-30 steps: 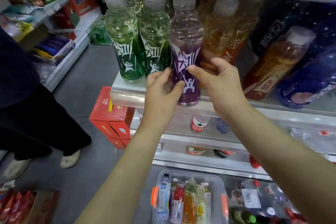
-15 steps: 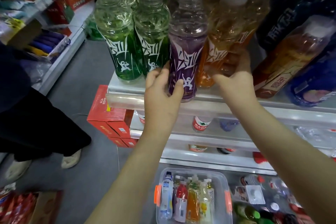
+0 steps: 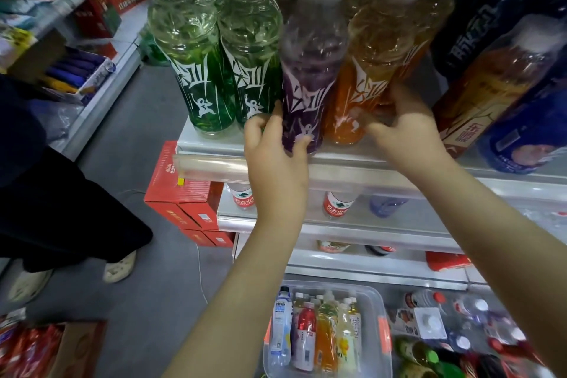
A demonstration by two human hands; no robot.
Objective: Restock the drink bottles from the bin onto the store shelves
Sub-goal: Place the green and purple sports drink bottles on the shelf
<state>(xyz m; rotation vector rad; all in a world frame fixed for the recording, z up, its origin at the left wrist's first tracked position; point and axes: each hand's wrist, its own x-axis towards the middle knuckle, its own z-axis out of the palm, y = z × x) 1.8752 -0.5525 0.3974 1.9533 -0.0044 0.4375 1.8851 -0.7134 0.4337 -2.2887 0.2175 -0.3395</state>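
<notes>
A purple drink bottle stands at the front edge of the upper shelf, between two green bottles on its left and an orange bottle on its right. My left hand grips the purple bottle's base, thumb at the front and fingers at its left side. My right hand curls round the lower part of the orange bottle from the right. On the floor below sits a clear plastic bin with several drink bottles standing in it.
Larger amber and dark blue bottles fill the shelf's right side. Lower shelves hold a few bottles. Red cartons are stacked at the shelf's left end. A person in dark clothes stands on the left of the aisle. Loose bottles lie right of the bin.
The purple bottle went from overhanging the shelf edge to standing on it beside the orange bottle. My right hand left it and took hold of the orange bottle. The camera moved closer.
</notes>
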